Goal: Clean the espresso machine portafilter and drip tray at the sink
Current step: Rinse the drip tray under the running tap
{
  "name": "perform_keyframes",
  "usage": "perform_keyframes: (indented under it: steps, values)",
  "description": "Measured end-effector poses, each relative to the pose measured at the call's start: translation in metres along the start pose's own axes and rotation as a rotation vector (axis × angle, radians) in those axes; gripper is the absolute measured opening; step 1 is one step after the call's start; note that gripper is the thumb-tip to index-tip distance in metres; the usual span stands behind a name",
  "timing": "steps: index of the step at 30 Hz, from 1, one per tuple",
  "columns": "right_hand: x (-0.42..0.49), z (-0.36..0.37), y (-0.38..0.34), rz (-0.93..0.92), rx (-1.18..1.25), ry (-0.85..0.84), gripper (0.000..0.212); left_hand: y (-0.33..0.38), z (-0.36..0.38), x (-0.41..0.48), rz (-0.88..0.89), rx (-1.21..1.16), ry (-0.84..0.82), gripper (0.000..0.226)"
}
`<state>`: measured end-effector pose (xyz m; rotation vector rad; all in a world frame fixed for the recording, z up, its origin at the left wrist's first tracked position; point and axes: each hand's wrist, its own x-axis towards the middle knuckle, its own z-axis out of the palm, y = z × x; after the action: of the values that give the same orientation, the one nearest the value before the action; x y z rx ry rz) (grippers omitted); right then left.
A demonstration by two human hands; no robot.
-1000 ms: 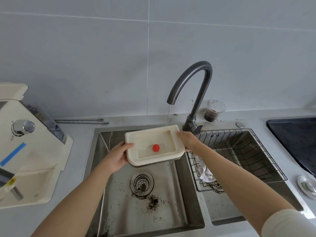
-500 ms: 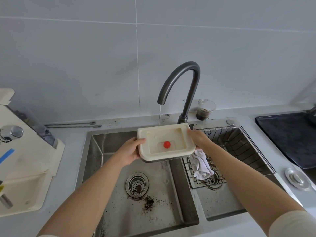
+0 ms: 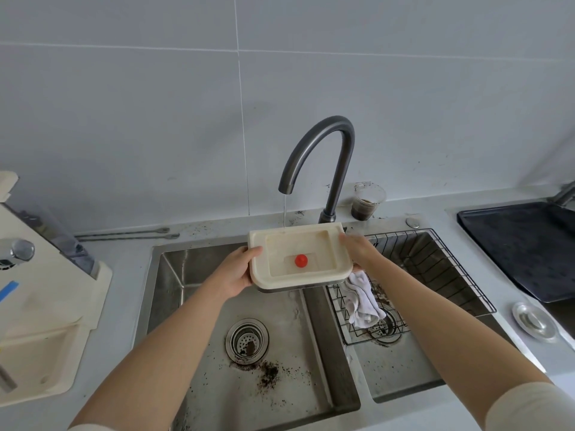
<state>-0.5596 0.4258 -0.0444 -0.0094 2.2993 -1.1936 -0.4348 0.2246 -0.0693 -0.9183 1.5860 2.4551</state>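
I hold a cream drip tray [image 3: 333,276] level over the left basin of the sink [image 3: 161,275]. My left hand [image 3: 237,272] grips its left edge and my right hand [image 3: 357,248] grips its right edge. A red float [image 3: 301,260] sits in the shallow water inside the tray. A thin stream of water falls from the dark curved faucet [image 3: 339,157] onto the tray's back edge. Coffee grounds lie around the drain [image 3: 247,340] below. No portafilter shows in this view.
The cream espresso machine [image 3: 40,306] stands on the counter at left. A wire basket [image 3: 435,275] with a white cloth [image 3: 362,301] sits in the right basin. A plastic cup with dark liquid [image 3: 366,202] stands behind the faucet. A black tray [image 3: 522,250] and metal lid [image 3: 533,320] lie at right.
The tray has moved slightly back and up under the faucet, and the stream now lands on its back edge. Both hands keep their grip.
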Motion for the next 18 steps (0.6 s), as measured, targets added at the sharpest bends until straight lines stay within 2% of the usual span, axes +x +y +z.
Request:
perform_keyframes:
  steps: [5,8,9,11,13,18]
  values:
    - [-0.004,-0.001,0.001,-0.003,0.116,-0.034,0.035,0.000,-0.004,-0.003,0.014,-0.018,0.016,0.024]
    - [-0.002,-0.005,0.003,0.078,0.335,-0.017,0.032,0.001,-0.009,-0.006,0.033,-0.023,0.023,0.023]
    - [0.000,-0.007,0.005,0.120,0.465,-0.015,0.035,0.002,-0.011,-0.007,0.041,-0.024,0.031,0.022]
    - [-0.001,-0.014,0.005,0.181,0.724,-0.043,0.059,0.003,-0.017,-0.008,0.054,-0.031,0.053,0.019]
    - [-0.004,-0.017,0.002,0.174,0.862,-0.121,0.074,0.005,-0.022,-0.010,0.061,-0.034,0.070,0.017]
    - [-0.007,-0.008,-0.009,0.132,0.997,-0.202,0.079,0.009,-0.034,-0.012,0.067,-0.035,0.090,0.019]
